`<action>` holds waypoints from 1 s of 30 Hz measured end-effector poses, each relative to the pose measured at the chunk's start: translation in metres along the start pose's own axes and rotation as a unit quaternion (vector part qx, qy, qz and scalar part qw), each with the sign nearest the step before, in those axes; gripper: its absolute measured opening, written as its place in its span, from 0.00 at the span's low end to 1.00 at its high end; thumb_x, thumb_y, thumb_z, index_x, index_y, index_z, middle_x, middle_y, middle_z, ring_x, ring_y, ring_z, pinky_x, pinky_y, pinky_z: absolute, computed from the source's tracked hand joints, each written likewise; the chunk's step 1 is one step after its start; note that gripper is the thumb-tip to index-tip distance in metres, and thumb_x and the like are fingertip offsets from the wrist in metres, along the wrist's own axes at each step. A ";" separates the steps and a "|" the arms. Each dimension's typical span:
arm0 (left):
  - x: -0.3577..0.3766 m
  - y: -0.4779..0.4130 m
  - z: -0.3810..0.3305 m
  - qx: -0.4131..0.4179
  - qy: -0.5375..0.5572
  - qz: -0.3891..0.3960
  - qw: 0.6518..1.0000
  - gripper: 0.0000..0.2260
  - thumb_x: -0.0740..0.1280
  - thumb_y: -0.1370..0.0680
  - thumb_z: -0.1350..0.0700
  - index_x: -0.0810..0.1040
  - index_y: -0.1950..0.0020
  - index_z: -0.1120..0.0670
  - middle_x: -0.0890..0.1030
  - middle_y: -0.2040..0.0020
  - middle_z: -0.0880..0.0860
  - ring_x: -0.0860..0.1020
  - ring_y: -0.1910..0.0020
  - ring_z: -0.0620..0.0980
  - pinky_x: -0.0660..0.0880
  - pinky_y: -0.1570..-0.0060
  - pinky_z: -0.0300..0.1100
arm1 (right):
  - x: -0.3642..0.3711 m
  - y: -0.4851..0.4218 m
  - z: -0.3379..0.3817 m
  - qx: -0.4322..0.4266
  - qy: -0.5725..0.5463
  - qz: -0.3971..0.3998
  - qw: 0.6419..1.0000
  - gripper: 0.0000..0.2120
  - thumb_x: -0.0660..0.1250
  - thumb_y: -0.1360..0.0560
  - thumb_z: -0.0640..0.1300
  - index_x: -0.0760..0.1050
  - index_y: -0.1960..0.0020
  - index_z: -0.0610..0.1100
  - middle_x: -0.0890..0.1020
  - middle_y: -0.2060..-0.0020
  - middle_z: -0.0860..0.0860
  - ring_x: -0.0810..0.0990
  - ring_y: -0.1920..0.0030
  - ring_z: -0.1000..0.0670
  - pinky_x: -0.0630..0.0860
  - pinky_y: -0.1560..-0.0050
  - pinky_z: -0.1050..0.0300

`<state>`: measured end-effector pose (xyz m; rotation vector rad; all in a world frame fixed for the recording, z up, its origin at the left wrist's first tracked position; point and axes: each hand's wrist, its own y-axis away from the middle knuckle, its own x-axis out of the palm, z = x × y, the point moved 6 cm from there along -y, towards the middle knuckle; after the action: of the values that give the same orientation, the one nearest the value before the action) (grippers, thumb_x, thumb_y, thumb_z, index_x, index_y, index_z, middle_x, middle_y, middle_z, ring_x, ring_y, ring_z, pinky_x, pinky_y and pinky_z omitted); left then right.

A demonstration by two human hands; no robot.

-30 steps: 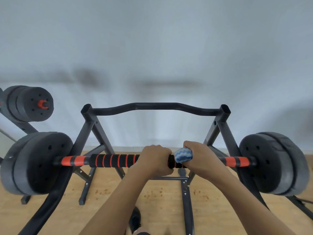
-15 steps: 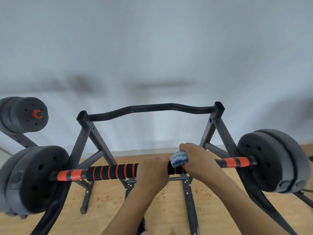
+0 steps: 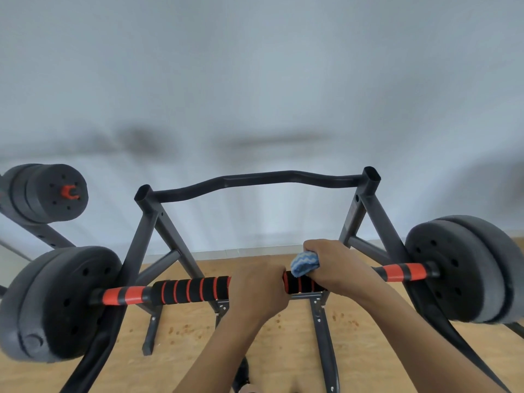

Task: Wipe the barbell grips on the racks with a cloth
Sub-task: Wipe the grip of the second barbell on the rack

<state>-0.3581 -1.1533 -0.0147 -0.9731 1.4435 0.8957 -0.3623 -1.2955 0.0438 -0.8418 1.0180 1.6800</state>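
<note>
Both hands barely shifted since earlier | left hand (image 3: 259,289) clenched round barbell grip (image 3: 192,289) | right hand (image 3: 337,268) grasped cloth (image 3: 304,263) against it.

A dark metal rack (image 3: 147,231) stands on a light wooden floor (image 3: 192,350) speckled with small brown marks. A barbell (image 3: 190,290) rests across the rack — black weight plates at both ends, black-and-orange grip between.
</note>
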 end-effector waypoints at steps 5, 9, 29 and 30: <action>0.006 0.020 -0.008 0.041 -0.006 -0.107 0.993 0.10 0.74 0.32 0.56 0.73 0.64 0.48 0.72 0.72 0.45 0.70 0.74 0.48 0.72 0.73 0.46 | 0.004 0.005 -0.003 0.011 -0.029 -0.002 1.000 0.12 0.67 0.24 0.43 0.66 0.61 0.53 0.75 0.64 0.56 0.72 0.64 0.57 0.63 0.68 0.67; 0.005 0.019 -0.004 0.038 0.042 -0.006 0.998 0.06 0.67 0.26 0.46 0.75 0.52 0.44 0.79 0.61 0.44 0.78 0.62 0.46 0.79 0.60 0.45 | 0.007 0.017 -0.002 0.005 -0.027 -0.017 0.999 0.15 0.67 0.25 0.43 0.64 0.62 0.55 0.74 0.64 0.56 0.74 0.63 0.57 0.64 0.66 0.66; -0.002 0.065 -0.015 0.055 0.048 -0.064 0.995 0.09 0.73 0.29 0.50 0.74 0.56 0.47 0.76 0.63 0.45 0.75 0.65 0.47 0.73 0.66 0.42 | 0.018 0.041 0.000 0.011 -0.044 0.016 0.999 0.10 0.69 0.25 0.49 0.68 0.60 0.54 0.78 0.63 0.53 0.77 0.62 0.55 0.70 0.65 0.64; -0.007 0.064 -0.014 0.036 0.045 -0.029 0.998 0.08 0.71 0.27 0.46 0.73 0.54 0.46 0.77 0.61 0.45 0.76 0.62 0.47 0.74 0.62 0.42 | 0.018 0.045 0.001 0.010 -0.045 0.019 0.999 0.10 0.69 0.25 0.50 0.68 0.60 0.54 0.78 0.63 0.54 0.77 0.62 0.55 0.70 0.64 0.64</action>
<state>-0.4223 -1.1419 -0.0061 -1.0082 1.5051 0.7604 -0.4103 -1.2960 0.0389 -0.7317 0.9925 1.7220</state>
